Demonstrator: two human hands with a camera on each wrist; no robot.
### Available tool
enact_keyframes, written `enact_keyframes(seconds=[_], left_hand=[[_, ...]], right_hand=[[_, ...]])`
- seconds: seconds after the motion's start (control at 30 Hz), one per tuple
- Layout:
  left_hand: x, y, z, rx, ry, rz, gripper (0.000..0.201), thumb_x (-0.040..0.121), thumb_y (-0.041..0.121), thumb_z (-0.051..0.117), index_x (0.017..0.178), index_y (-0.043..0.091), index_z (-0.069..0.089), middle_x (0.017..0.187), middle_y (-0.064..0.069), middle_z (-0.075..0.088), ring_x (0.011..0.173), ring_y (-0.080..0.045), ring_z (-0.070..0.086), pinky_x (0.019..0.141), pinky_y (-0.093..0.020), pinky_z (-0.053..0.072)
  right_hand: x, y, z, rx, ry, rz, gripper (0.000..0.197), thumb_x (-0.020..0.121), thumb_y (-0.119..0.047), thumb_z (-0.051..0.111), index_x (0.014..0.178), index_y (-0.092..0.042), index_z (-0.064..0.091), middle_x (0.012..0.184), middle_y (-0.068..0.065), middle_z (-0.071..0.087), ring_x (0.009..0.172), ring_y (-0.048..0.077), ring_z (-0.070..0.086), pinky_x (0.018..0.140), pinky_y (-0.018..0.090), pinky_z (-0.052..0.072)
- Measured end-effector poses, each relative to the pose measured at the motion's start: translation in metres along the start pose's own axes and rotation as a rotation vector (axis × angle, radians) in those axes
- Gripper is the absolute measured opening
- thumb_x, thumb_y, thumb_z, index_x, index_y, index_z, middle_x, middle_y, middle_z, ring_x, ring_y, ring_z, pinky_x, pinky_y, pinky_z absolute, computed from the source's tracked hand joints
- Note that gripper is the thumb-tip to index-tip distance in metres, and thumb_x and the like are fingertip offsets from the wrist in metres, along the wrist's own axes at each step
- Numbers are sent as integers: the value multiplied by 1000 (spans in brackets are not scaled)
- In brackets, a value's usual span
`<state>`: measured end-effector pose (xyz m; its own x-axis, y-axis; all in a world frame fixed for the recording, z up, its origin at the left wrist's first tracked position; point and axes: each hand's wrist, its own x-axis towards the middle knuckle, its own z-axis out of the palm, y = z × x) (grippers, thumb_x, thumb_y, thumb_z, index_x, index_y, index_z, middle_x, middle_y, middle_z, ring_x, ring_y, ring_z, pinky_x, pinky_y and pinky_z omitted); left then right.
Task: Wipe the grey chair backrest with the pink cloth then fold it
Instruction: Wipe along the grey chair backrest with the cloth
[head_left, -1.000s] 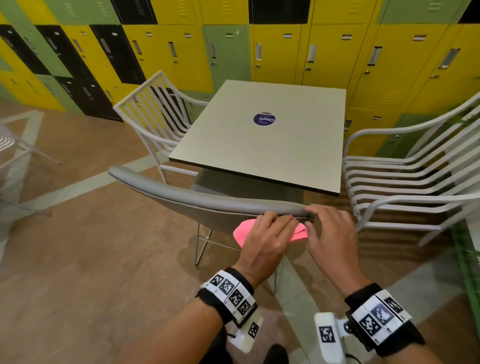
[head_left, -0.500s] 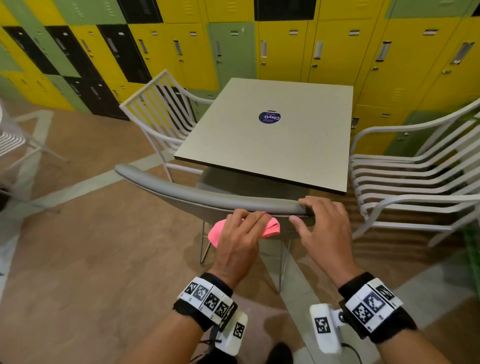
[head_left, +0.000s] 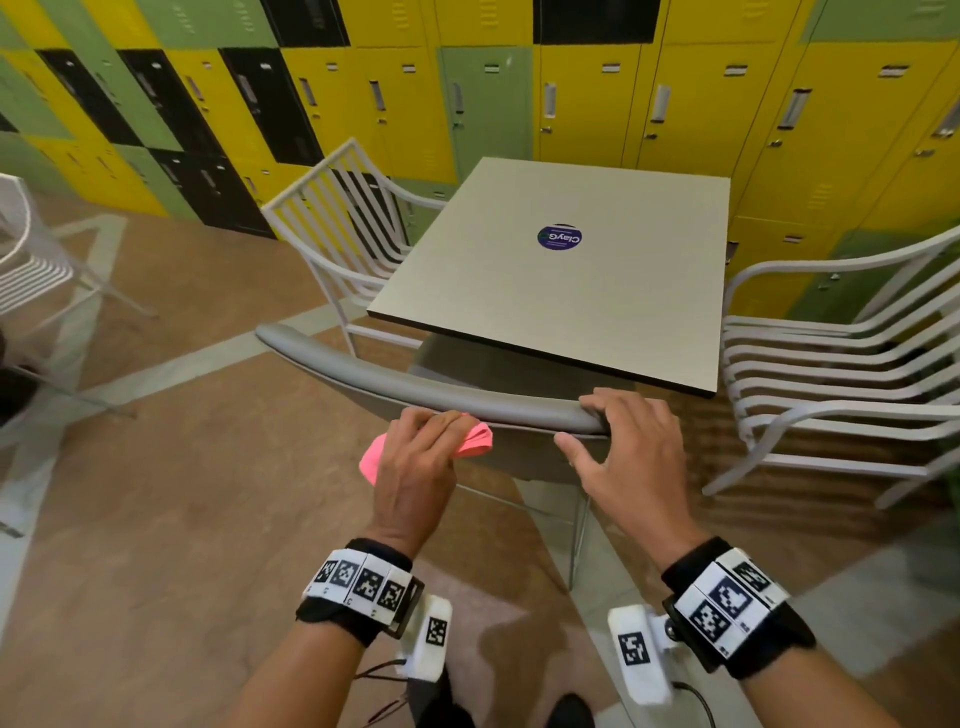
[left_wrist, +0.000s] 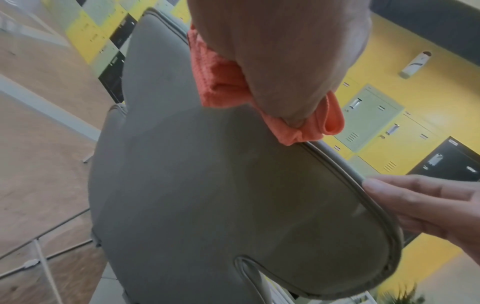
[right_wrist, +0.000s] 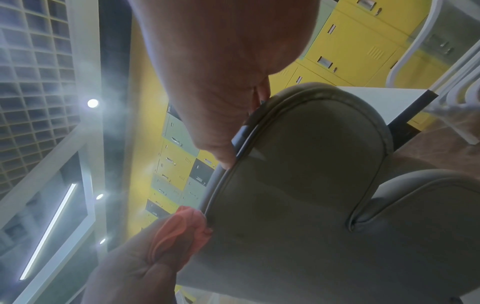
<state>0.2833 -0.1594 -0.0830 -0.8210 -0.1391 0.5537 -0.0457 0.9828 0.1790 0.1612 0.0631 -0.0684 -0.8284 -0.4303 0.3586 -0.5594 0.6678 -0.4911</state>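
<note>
The grey chair backrest (head_left: 415, 387) stands in front of me with its curved top edge across the middle of the head view. My left hand (head_left: 426, 431) holds the bunched pink cloth (head_left: 475, 439) and presses it on the rear face just under the top edge, left of centre. The cloth (left_wrist: 221, 82) shows crumpled under the palm against the grey panel (left_wrist: 207, 195). My right hand (head_left: 613, 421) grips the backrest's right end, fingers curled over the top and thumb on the rear face. In the right wrist view the cloth (right_wrist: 179, 230) sits at the backrest's (right_wrist: 298, 205) rim.
A square grey table (head_left: 571, 291) stands just beyond the chair. White slatted chairs flank it at the left (head_left: 332, 218) and right (head_left: 831, 364), and another stands far left (head_left: 31, 270). Yellow, green and black lockers (head_left: 623, 104) line the back wall.
My left hand has slid the pink cloth to the left along the backrest, away from the right hand. The right hand has kept its grip on the right end.
</note>
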Motion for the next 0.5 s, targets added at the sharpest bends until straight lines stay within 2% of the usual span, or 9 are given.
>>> enact_keyframes(seconds=[0.1,0.2,0.3,0.37,0.43,0.5], left_hand=[[-2,-24,-13,20,-5,-96,34,93,4,54,116,14,77,112,-2,77,91,-27,56,73,-41,49],[0,-60,-28,12,12,-268,40,85,-8,65,117,15,77,110,-4,78,88,-23,52,70,-38,43],[8,-89,-43,-11,75,-410,42,87,-11,63,117,15,76,105,-5,77,87,-20,46,72,-34,38],[13,-83,-48,-66,104,-364,40,89,-8,58,116,16,75,104,-3,75,90,-14,42,73,-32,36],[14,-58,-45,-167,76,-232,38,91,-1,54,118,18,75,109,0,74,96,-9,43,76,-30,40],[12,-21,-30,-251,-1,-56,37,94,5,51,121,16,74,113,-1,74,100,-16,51,80,-32,46]], right_hand=[[6,-16,7,-22,-20,-5,45,83,-50,79,119,-25,68,123,-5,68,108,21,57,93,37,38],[13,-35,14,-55,-45,-11,47,84,-54,76,121,-26,68,124,-5,67,110,21,57,95,35,34],[21,-52,21,-88,-69,-25,48,83,-52,77,123,-26,67,126,-4,67,113,22,57,95,34,31],[24,-58,22,-107,-73,-18,50,82,-48,78,126,-26,67,129,-3,66,116,22,57,96,34,30],[26,-62,24,-137,-75,-20,53,81,-46,80,128,-27,66,132,-2,65,120,22,55,100,36,31],[29,-62,22,-159,-85,-23,57,80,-48,81,131,-28,65,136,-2,63,124,22,54,105,38,30]])
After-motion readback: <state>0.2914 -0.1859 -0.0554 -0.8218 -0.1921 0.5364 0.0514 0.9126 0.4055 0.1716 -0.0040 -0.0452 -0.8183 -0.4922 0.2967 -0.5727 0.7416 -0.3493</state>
